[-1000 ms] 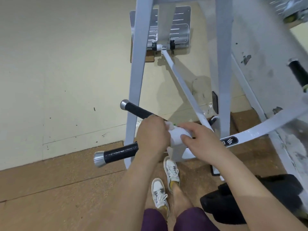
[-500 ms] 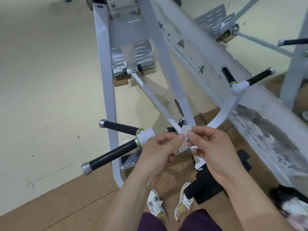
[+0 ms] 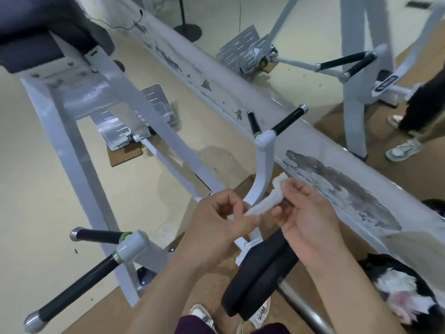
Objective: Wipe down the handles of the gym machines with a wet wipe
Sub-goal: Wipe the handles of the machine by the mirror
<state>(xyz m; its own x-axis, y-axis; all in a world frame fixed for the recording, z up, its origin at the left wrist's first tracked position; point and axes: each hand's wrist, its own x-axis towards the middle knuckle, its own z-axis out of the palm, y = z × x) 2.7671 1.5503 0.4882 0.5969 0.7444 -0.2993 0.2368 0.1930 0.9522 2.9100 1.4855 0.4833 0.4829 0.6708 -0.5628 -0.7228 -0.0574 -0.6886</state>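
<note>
Both hands hold a white wet wipe [image 3: 265, 202] stretched between them in front of me. My left hand [image 3: 221, 222] pinches its lower end, and my right hand [image 3: 305, 210] pinches its upper end. To the lower left, two black handles join at a white bracket: a long one [image 3: 74, 290] and a short one [image 3: 96, 235]. Neither hand touches them. A second pair of black handles [image 3: 286, 121] stands on a curved white arm [image 3: 261, 174] behind the wipe.
A grey machine frame [image 3: 72, 160] rises at left under a dark seat pad [image 3: 36, 32]. A black padded roller [image 3: 260, 280] lies below my hands. A peeling white wall [image 3: 313, 155] runs diagonally. Another person's legs and shoes [image 3: 404, 145] stand at right beside another machine.
My hands have left the left handles and drawn the wipe out between them. My view has swung up and right, bringing the right-hand handles and another person into sight.
</note>
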